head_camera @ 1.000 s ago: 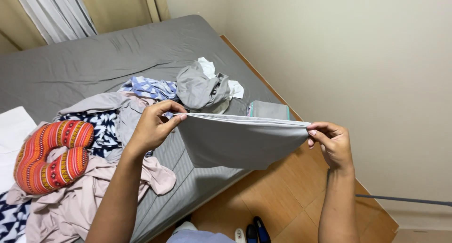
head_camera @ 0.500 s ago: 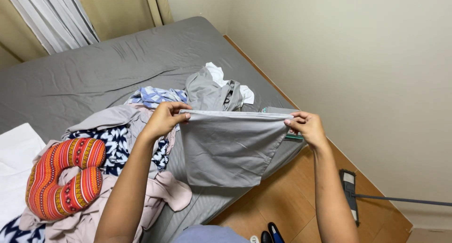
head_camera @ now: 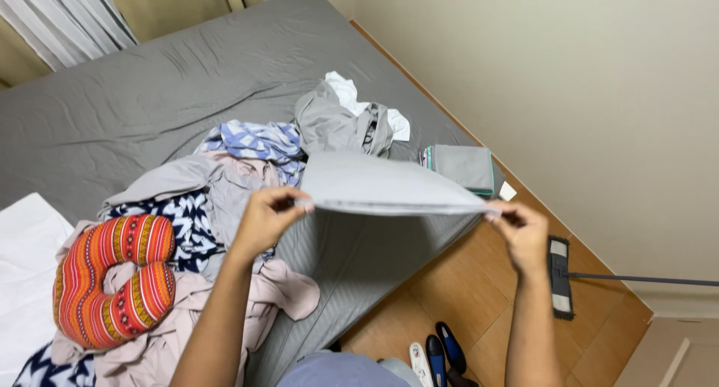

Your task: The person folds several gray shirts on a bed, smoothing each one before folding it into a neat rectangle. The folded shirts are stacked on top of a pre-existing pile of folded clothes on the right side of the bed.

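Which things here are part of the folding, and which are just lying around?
Part of it:
- grey cloth, held by left hand and right hand
- clothes pile
- folded stack

Just lying about:
- striped neck pillow
- mop
- shoes

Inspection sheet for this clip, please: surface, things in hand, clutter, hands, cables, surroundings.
Surface: bed with a grey sheet, partly covered by laundry.
Things in hand: grey cloth, stretched flat between both hands, held above the bed edge.
Clutter: heap of mixed clothes; striped orange neck pillow on it; crumpled grey garment; folded stack near the bed's edge.
Hands: left hand pinches one corner of the cloth, right hand pinches the other.
Cables: nothing seen.
Surroundings: wooden floor, flat mop on it, shoes below, curtains at top left, plain wall.
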